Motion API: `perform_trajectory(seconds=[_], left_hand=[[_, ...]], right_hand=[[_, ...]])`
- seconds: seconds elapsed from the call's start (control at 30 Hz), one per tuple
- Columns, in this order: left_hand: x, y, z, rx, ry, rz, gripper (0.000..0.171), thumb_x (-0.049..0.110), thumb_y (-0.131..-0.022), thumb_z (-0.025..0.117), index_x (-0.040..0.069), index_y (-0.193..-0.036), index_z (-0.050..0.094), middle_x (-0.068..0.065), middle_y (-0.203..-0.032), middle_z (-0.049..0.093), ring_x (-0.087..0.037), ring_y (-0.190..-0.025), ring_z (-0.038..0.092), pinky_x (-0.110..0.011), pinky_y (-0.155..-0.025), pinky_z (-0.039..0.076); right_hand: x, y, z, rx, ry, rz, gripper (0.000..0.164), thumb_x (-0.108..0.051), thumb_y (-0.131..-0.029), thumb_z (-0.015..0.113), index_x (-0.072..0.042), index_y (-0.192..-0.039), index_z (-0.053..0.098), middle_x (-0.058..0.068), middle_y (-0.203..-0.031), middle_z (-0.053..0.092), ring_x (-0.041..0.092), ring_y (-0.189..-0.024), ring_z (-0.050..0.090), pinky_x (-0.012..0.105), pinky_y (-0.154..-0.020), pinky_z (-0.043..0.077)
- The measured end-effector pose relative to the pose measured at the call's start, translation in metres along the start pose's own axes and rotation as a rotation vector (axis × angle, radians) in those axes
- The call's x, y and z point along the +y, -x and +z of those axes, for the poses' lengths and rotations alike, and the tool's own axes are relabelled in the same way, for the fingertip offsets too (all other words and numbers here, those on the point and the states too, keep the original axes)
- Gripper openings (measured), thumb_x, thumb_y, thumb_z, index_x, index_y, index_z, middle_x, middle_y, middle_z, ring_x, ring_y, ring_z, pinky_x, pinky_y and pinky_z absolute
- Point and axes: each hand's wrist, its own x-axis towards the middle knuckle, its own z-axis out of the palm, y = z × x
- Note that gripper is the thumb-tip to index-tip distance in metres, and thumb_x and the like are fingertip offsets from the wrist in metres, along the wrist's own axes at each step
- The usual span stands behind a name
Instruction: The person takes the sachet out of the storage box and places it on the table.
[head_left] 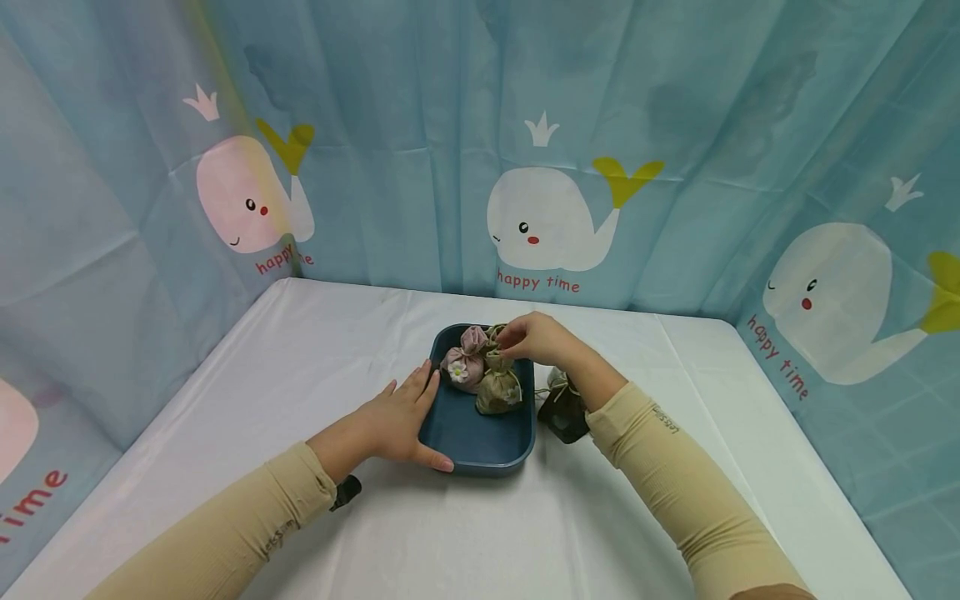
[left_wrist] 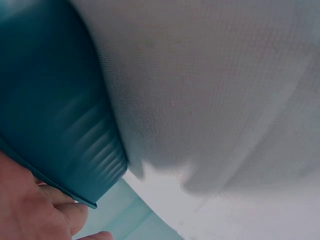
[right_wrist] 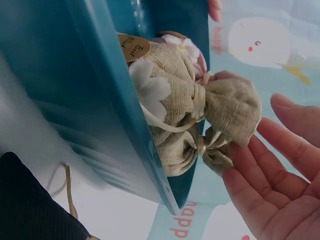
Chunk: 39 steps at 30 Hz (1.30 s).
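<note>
A blue plastic bin (head_left: pixel 480 437) stands on the white cloth with small drawstring pouches in its far half. My left hand (head_left: pixel 397 417) lies along the bin's left side, fingers straight, thumb at the near rim. Inside, a pink pouch (head_left: pixel 471 367) with a white flower sits beside an olive-tan pouch (head_left: pixel 498 393). Over the latter's gathered top is my right hand (head_left: pixel 543 337). In the right wrist view its thumb stands apart and its fingertips (right_wrist: pixel 242 152) are right at the tops of the tan pouch (right_wrist: pixel 172 75) and a second tan pouch (right_wrist: pixel 175 155).
A dark pouch (head_left: pixel 564 414) with a pale top and cord lies just outside the bin's right side, partly behind the right forearm. White cloth (head_left: pixel 360 333) covers the table. A light blue curtain (head_left: pixel 420 200) with printed whales hangs behind and at both sides.
</note>
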Motion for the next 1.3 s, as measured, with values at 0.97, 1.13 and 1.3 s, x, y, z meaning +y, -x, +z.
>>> perform_trajectory(seconds=[0.97, 1.13, 1.3], left_hand=[[0.0001, -0.0001, -0.0009, -0.007, 0.006, -0.003, 0.132, 0.086, -0.054, 0.051, 0.005, -0.147, 0.004, -0.014, -0.152, -0.008, -0.028, -0.140, 0.000, -0.055, -0.106, 0.016], [0.0001, -0.0003, -0.0009, -0.010, 0.007, -0.004, 0.132, 0.086, -0.054, 0.051, 0.005, -0.147, 0.004, -0.014, -0.152, -0.009, -0.027, -0.140, 0.000, -0.054, -0.106, 0.016], [0.0002, -0.0003, -0.0004, -0.014, 0.009, -0.005, 0.132, 0.086, -0.055, 0.051, 0.006, -0.147, 0.003, -0.013, -0.152, -0.009, -0.027, -0.140, 0.000, -0.054, -0.107, 0.015]], right_hand=[[-0.0018, 0.0015, 0.0091, -0.071, 0.073, -0.017, 0.006, -0.014, -0.082, 0.069, -0.012, -0.077, 0.069, -0.001, -0.073, 0.065, 0.016, -0.069, 0.058, 0.029, -0.063, 0.047], [-0.0023, 0.0029, 0.0094, -0.055, 0.081, -0.009, 0.007, -0.013, -0.083, 0.068, -0.012, -0.076, 0.068, -0.001, -0.070, 0.064, 0.015, -0.065, 0.056, 0.028, -0.060, 0.046], [-0.0034, 0.0047, 0.0084, -0.028, 0.073, 0.034, 0.008, -0.014, -0.083, 0.068, -0.011, -0.075, 0.068, 0.000, -0.071, 0.064, 0.016, -0.068, 0.061, 0.029, -0.060, 0.049]])
